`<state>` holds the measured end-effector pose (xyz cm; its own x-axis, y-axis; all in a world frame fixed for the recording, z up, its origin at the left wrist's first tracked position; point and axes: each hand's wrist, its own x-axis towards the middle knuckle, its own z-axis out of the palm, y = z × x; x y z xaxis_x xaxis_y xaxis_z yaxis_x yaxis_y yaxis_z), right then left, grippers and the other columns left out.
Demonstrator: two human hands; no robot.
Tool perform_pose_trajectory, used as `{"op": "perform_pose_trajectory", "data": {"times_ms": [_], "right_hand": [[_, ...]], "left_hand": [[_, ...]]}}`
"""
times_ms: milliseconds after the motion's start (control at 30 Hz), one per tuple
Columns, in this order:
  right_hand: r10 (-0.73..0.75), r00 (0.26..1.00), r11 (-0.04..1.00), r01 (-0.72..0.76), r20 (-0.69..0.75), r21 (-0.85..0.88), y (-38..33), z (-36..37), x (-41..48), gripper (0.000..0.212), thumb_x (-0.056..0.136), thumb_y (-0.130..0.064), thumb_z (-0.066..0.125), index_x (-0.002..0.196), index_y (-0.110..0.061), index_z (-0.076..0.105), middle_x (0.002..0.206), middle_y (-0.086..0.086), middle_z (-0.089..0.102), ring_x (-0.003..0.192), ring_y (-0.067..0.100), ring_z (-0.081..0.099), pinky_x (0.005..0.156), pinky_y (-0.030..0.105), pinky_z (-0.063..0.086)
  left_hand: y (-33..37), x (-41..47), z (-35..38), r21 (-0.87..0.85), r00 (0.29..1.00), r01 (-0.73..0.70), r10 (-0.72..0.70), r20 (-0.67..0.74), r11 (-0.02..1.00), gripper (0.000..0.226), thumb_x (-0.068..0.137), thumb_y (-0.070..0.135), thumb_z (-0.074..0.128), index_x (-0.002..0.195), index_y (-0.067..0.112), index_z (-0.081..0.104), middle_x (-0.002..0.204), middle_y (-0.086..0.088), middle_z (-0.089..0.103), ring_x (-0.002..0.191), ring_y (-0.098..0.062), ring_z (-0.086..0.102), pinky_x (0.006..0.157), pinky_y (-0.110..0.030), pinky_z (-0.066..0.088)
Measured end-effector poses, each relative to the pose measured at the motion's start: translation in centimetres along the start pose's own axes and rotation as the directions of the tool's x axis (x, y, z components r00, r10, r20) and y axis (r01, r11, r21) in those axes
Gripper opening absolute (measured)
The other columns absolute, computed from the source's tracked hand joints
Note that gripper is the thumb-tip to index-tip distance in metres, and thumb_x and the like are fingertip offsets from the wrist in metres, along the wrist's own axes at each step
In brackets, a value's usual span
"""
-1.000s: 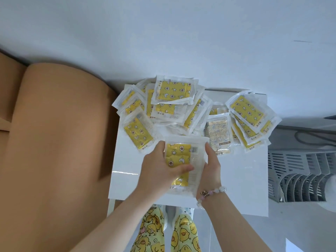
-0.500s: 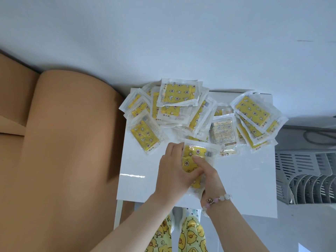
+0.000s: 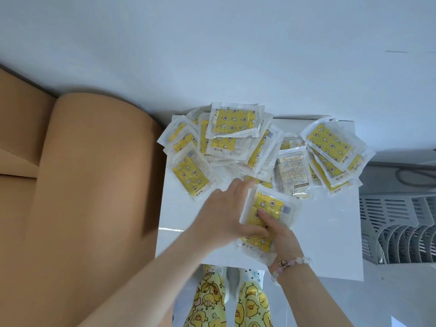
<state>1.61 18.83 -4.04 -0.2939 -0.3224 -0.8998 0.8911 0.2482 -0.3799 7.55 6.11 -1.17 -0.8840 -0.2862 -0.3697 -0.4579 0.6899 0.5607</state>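
A clear plastic packet with a yellow patterned item inside (image 3: 271, 205) is held just above the near part of the white table (image 3: 330, 234). My right hand (image 3: 282, 237) pinches it from below, thumb on its yellow face. My left hand (image 3: 224, 215) holds its left edge, thumb across the lower part, fingers stretched up toward the pile; the hand is blurred. The packet's left edge bends up against my left palm. Several identical packets lie in a heap (image 3: 232, 135) at the table's far left, and a smaller stack (image 3: 330, 147) lies at the far right.
One packet (image 3: 292, 172) lies back side up between the two piles. A tan sofa (image 3: 89, 185) stands against the table's left side. A grey slatted plastic rack (image 3: 401, 227) is on the floor to the right. A white wall rises behind the table.
My right thumb has come onto the packet's face. My left hand has slid to the packet's left edge with its fingers stretched forward. The packet is now bent along that edge.
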Motion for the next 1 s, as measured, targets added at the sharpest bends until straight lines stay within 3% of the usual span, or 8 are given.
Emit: {"op": "perform_pose_trajectory", "data": {"times_ms": [67, 100, 167, 267, 433, 600, 900, 1000], "right_hand": [[-0.008, 1.000, 0.999, 0.009, -0.015, 0.050, 0.3, -0.9, 0.2, 0.045, 0.057, -0.029, 0.078, 0.100, -0.015, 0.073, 0.096, 0.010, 0.073, 0.091, 0.031, 0.068, 0.088, 0.049, 0.052], [-0.006, 1.000, 0.997, 0.008, -0.026, 0.071, 0.5, -1.3, 0.4, 0.040, 0.056, -0.027, 0.078, 0.095, -0.016, 0.073, 0.095, 0.010, 0.074, 0.089, 0.031, 0.069, 0.087, 0.050, 0.052], [-0.003, 1.000, 0.996, 0.005, -0.023, 0.092, 0.7, -2.0, 0.5, 0.033, 0.058, -0.024, 0.076, 0.090, -0.018, 0.073, 0.093, 0.009, 0.074, 0.085, 0.030, 0.069, 0.085, 0.050, 0.052], [-0.007, 1.000, 0.996, 0.009, -0.026, 0.086, 1.1, -2.6, 0.3, 0.033, 0.059, -0.024, 0.075, 0.091, -0.017, 0.073, 0.093, 0.009, 0.074, 0.084, 0.029, 0.069, 0.085, 0.050, 0.052], [0.034, 0.999, 0.996, -0.033, -0.018, 0.080, 1.8, -2.9, -0.3, 0.038, 0.059, -0.021, 0.074, 0.096, -0.012, 0.071, 0.091, 0.011, 0.073, 0.079, 0.028, 0.070, 0.078, 0.043, 0.054], [0.035, 0.998, 0.999, -0.033, -0.061, 0.025, 2.0, -3.0, -0.3, 0.026, 0.071, -0.020, 0.073, 0.096, -0.014, 0.072, 0.092, 0.010, 0.074, 0.088, 0.031, 0.068, 0.089, 0.050, 0.051], [0.030, 0.997, 0.997, -0.025, -0.073, 0.074, 1.5, -1.8, 0.2, 0.021, 0.077, -0.018, 0.071, 0.097, -0.015, 0.071, 0.091, 0.008, 0.074, 0.085, 0.029, 0.069, 0.080, 0.045, 0.053], [0.034, 0.996, 0.996, -0.028, -0.081, 0.082, 1.7, -1.4, 0.2, 0.014, 0.079, -0.015, 0.070, 0.093, -0.016, 0.072, 0.087, 0.007, 0.074, 0.080, 0.028, 0.069, 0.080, 0.045, 0.054]], "left_hand": [[-2.8, 0.8, -1.3, 0.119, 0.988, 0.018, -0.036, 0.152, 0.993, 0.081, 0.078, 0.060, 0.059, 0.143, 0.023, 0.027, 0.131, 0.003, 0.044, 0.113, -0.020, 0.049, 0.092, -0.030, 0.035], [-4.8, 1.5, -2.1, 0.241, 0.995, -0.002, -0.023, 0.101, 0.971, 0.074, 0.081, 0.052, 0.063, 0.141, 0.020, 0.034, 0.131, 0.001, 0.047, 0.114, -0.021, 0.050, 0.093, -0.032, 0.037], [-8.8, 2.6, -3.9, 0.525, 0.995, -0.072, 0.096, -0.019, 0.848, 0.061, 0.073, 0.027, 0.080, 0.126, 0.012, 0.052, 0.117, -0.005, 0.058, 0.099, -0.025, 0.059, 0.082, -0.036, 0.048], [-12.6, 3.6, -4.2, 0.701, 0.981, -0.190, 0.163, 0.107, 0.687, 0.062, 0.058, 0.005, 0.084, 0.115, 0.009, 0.060, 0.107, -0.008, 0.063, 0.089, -0.024, 0.063, 0.072, -0.035, 0.052], [-13.3, 5.5, -5.4, 0.718, 0.956, -0.290, 0.224, 0.188, 0.633, 0.079, 0.048, 0.039, 0.090, 0.115, 0.011, 0.060, 0.108, -0.004, 0.061, 0.097, -0.023, 0.060, 0.082, -0.033, 0.045], [-13.5, 5.2, -5.8, 0.735, 0.945, -0.326, 0.193, 0.263, 0.594, 0.092, 0.039, 0.052, 0.088, 0.118, 0.014, 0.060, 0.105, 0.000, 0.060, 0.096, -0.021, 0.058, 0.081, -0.031, 0.038], [-12.7, 4.5, -5.2, 0.743, 0.856, -0.511, 0.174, 0.487, 0.433, 0.075, 0.027, 0.054, 0.089, 0.088, 0.016, 0.066, 0.096, 0.000, 0.064, 0.086, -0.020, 0.059, 0.076, -0.030, 0.035], [-10.8, 4.6, -4.0, 0.712, 0.797, -0.600, 0.201, 0.569, 0.364, 0.077, 0.038, 0.051, 0.088, 0.100, 0.014, 0.060, 0.090, 0.002, 0.061, 0.086, -0.018, 0.057, 0.081, -0.028, 0.038]]}}
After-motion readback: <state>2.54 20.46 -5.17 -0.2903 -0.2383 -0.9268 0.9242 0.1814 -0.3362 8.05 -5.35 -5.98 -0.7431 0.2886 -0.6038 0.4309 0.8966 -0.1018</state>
